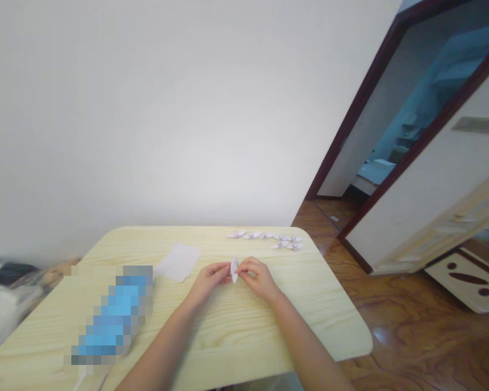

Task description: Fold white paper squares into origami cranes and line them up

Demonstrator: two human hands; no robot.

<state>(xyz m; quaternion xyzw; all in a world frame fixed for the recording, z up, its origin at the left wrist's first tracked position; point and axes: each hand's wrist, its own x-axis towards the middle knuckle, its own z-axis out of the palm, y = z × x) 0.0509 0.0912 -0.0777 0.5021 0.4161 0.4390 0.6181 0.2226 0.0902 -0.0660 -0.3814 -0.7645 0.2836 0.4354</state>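
Between my two hands, a little above the tabletop, is a small piece of folded white paper point(234, 270), narrow and pointed at its lower end. My left hand point(212, 278) pinches its left side. On the other side, the fingertips of my right hand point(257, 276) close on its right edge. Beyond my right hand lie several small folded paper figures point(264, 235), pale and pointed, in a row with a shorter row in front. A stack of flat white paper point(180, 262) rests left of my left hand.
On the left of the wooden table point(318, 304) lies a blurred-out blue-screened device point(113, 315) with a cable at its near end. A white wall point(187, 119) stands behind the table. To the right are a doorway with a dark frame point(354, 108) and a wooden floor point(407, 331).
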